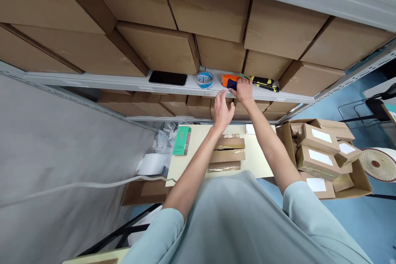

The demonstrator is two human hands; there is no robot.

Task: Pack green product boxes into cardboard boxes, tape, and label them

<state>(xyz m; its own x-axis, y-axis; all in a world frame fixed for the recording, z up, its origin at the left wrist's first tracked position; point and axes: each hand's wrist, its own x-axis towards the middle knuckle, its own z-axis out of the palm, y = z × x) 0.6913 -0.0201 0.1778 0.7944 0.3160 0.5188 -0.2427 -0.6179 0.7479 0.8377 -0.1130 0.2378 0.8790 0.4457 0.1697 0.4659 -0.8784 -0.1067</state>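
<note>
On the front strip of the grey shelf (120,83) lies an orange and dark blue tape dispenser (228,81). My right hand (244,89) has its fingers closed over the dispenser's right part, hiding some of it. My left hand (223,112) is open just below and left of it, fingers stretched up toward the shelf edge and holding nothing. Left of the dispenser are a blue and white tape roll (205,79) and a black phone (168,78). Yellow and black utility knives (264,83) lie right of my right hand.
Cardboard boxes (204,2) fill the shelf behind. Below, a pale table (260,159) bears a taped carton (227,155) and a green box (182,140). A large open carton (360,179) of small labelled boxes stands right, beside a round fan (378,165).
</note>
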